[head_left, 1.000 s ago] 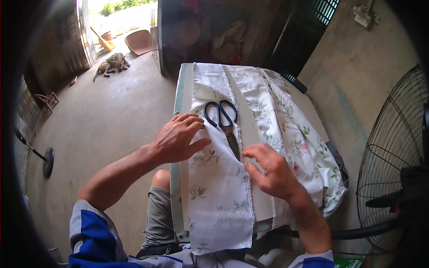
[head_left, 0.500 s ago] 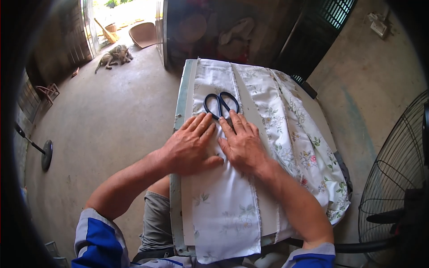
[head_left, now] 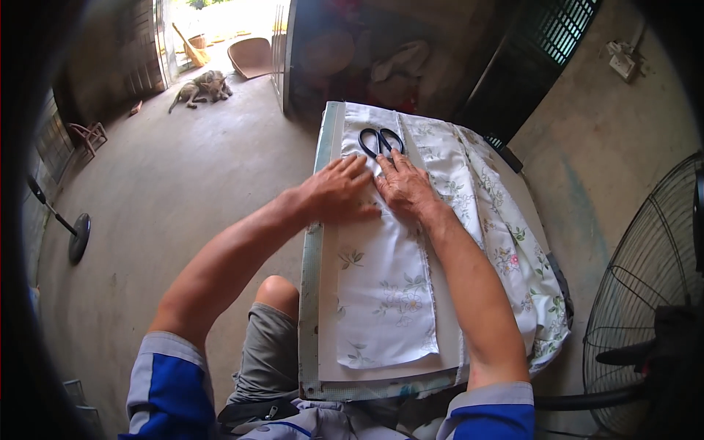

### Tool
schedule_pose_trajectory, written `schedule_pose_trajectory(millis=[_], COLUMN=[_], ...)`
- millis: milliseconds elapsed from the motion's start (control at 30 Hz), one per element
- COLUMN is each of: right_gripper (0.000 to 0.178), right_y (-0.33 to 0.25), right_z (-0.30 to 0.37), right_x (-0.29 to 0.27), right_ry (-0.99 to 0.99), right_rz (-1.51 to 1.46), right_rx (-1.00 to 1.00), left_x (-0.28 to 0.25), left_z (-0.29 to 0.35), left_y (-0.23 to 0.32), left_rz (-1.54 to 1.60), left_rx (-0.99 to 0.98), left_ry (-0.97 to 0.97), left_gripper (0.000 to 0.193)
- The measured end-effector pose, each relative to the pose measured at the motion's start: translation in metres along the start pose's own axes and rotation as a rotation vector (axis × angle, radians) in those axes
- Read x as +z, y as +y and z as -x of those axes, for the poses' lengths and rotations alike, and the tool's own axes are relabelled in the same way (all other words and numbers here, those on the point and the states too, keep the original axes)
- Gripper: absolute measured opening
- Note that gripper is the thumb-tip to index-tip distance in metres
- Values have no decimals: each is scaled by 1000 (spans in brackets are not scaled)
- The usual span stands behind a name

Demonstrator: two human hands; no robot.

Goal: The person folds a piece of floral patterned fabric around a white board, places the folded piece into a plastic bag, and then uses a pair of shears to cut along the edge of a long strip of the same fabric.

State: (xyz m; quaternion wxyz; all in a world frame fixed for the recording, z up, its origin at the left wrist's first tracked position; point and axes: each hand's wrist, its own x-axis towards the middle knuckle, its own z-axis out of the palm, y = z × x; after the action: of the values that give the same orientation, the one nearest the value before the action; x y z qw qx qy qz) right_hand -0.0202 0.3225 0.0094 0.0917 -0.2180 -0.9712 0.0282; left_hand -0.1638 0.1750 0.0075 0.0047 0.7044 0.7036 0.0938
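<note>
Both palms flat, fingers spread, holding nothing: left hand (head_left: 339, 192) and right hand (head_left: 405, 188) side by side, pressing the white floral fabric strip (head_left: 381, 293) on the cutting board (head_left: 311, 293). Black scissors (head_left: 380, 139) just beyond fingertips, far end. Floor fan (head_left: 645, 293) right.

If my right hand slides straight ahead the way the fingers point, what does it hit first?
Most likely the black scissors. The right hand lies flat on the floral fabric strip, fingertips pointing at the handles, almost touching them; any gap is hard to judge.
</note>
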Motion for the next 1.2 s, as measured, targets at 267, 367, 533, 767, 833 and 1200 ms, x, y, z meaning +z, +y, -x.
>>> schedule_pose_trajectory(millis=[267,367,533,767,833,1200], right_gripper=[62,63,59,45,44,42], right_y=[8,9,-8,-77,-81,-50], right_z=[3,5,31,145,177,274], right_x=[3,2,-17,-9,-8,-34], right_ry=[13,35,100,157,168,230], right_rz=[-6,14,59,-154,-218,-89], right_rx=[3,0,-50,-482,-494,-215], left_x=[5,5,-7,1,3,21], left_z=[142,170,203,219,224,240], left_y=[109,135,159,173,175,182], left_rz=[240,277,355,301,266,200], left_rx=[317,323,351,296,293,285], left_ry=[23,30,13,75,87,308], left_gripper=[82,86,90,87,85,78])
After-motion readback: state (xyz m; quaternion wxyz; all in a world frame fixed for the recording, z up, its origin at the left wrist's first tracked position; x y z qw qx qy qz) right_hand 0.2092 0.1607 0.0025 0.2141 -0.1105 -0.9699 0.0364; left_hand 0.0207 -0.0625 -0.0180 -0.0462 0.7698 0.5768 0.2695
